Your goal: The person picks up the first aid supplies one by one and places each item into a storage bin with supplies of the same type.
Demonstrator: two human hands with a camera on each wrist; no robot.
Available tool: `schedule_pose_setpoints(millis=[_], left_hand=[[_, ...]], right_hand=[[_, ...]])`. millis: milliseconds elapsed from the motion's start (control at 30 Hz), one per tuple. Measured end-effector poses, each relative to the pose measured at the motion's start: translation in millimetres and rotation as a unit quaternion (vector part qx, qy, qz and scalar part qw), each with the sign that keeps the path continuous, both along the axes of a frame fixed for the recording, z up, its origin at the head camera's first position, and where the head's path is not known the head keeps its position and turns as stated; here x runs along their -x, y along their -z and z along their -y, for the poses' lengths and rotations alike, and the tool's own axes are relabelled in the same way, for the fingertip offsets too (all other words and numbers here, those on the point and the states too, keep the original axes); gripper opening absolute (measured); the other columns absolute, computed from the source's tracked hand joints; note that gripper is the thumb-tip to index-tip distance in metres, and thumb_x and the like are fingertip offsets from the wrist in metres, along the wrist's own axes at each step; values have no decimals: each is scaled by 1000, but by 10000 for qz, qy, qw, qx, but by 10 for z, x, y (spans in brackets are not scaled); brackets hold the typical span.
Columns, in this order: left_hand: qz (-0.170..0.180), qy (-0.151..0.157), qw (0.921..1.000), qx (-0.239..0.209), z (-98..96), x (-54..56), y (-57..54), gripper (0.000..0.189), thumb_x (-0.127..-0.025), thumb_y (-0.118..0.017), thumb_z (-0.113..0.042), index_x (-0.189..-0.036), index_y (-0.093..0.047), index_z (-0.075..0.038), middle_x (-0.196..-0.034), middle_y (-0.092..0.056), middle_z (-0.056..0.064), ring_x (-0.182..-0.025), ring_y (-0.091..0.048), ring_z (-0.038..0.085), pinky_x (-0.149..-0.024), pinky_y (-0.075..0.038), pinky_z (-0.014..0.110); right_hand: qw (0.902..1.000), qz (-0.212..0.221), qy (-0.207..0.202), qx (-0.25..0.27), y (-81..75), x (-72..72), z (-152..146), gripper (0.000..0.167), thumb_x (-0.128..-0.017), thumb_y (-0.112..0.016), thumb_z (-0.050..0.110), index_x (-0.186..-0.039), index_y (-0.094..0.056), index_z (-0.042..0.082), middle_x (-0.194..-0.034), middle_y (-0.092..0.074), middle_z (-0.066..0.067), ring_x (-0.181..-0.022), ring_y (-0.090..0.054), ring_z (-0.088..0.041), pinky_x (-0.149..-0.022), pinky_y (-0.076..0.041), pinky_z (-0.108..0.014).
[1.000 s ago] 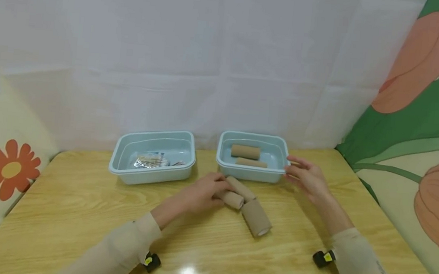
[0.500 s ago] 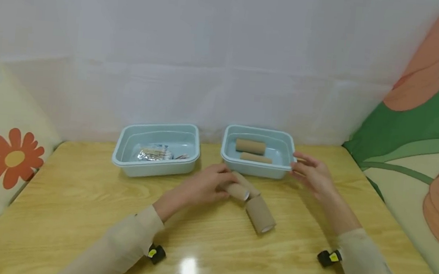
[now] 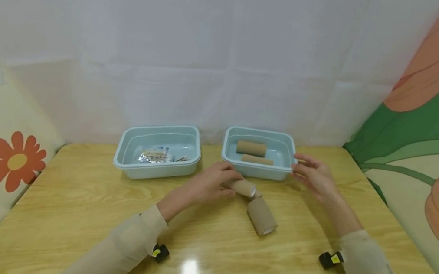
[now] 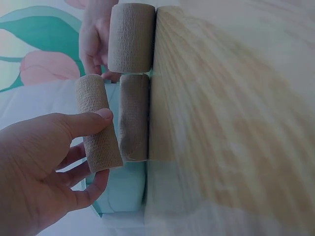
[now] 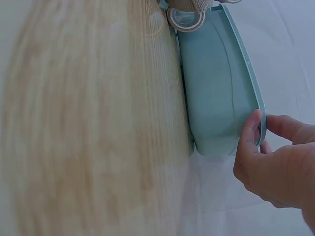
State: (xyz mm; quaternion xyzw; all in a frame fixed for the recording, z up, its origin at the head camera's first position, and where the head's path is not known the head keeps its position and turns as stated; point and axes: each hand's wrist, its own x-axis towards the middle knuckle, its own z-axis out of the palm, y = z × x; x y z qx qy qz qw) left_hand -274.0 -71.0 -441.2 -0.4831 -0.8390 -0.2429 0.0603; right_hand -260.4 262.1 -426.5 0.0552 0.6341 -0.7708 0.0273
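My left hand [image 3: 215, 181] pinches a tan elastic bandage roll [image 4: 98, 123] between thumb and fingers, and the left wrist view shows it off the table. Just beyond it a second roll [image 4: 134, 118] lies on the wood, mostly covered by the hand in the head view. A thicker bandage roll [image 3: 261, 217] lies nearer to me. With thumb and fingers, my right hand [image 5: 283, 157] grips the right corner rim of a pale blue tub [image 5: 216, 88]. Inside that tub lie two brown rolls, the rear one [image 3: 251, 148] more fully visible.
To the left stands another pale blue tub [image 3: 156, 172] with a clear packet of cotton swabs [image 3: 156, 155] in it. A white sheet [image 3: 172, 54] hangs behind both tubs. The wooden table [image 3: 119, 206] extends toward me.
The left hand has raised its bandage roll and shifted it slightly right, over the second roll. The right hand keeps hold of the tub rim. The head view has shifted a little.
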Motion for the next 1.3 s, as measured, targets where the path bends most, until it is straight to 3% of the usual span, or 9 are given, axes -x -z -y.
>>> schedule_pose_setpoints(millis=[267,667,867,1300], left_hand=[[-76,-4,9999,-77,-47,13,-67,39,-90,-82,-16,-126,-69,-8,-117,-61,7,-103,-57,19,-87,-50,34],[-276,-36,9996,-101,-66,32,-68,40,-91,-81,-17,-128,-69,-9,-118,-61,5,-104,-57,17,-87,-50,31],[-370,-18,9991,-193,-106,22,-119,39,-90,-81,-16,-126,-69,-8,-116,-61,6,-103,-57,18,-87,-50,32],[-401,-382,9980,-300,-106,35,-199,41,-92,-79,-16,-130,-68,-10,-124,-60,9,-112,-56,24,-94,-48,38]], right_hand=[[9999,60,16,-81,22,-2,1,56,-98,-63,-5,-148,-39,-11,-125,-52,-21,-92,-67,-16,-104,-44,-41],[9999,95,38,-39,39,2,29,56,-97,-64,-5,-148,-39,-11,-124,-52,-20,-89,-66,-16,-102,-46,-41],[10000,39,-2,30,22,-5,8,57,-98,-63,-6,-148,-38,-12,-121,-53,-19,-92,-67,-17,-105,-43,-43],[9999,84,-21,70,12,-9,-1,56,-98,-62,-6,-148,-38,-12,-123,-51,-20,-91,-67,-17,-99,-48,-37]])
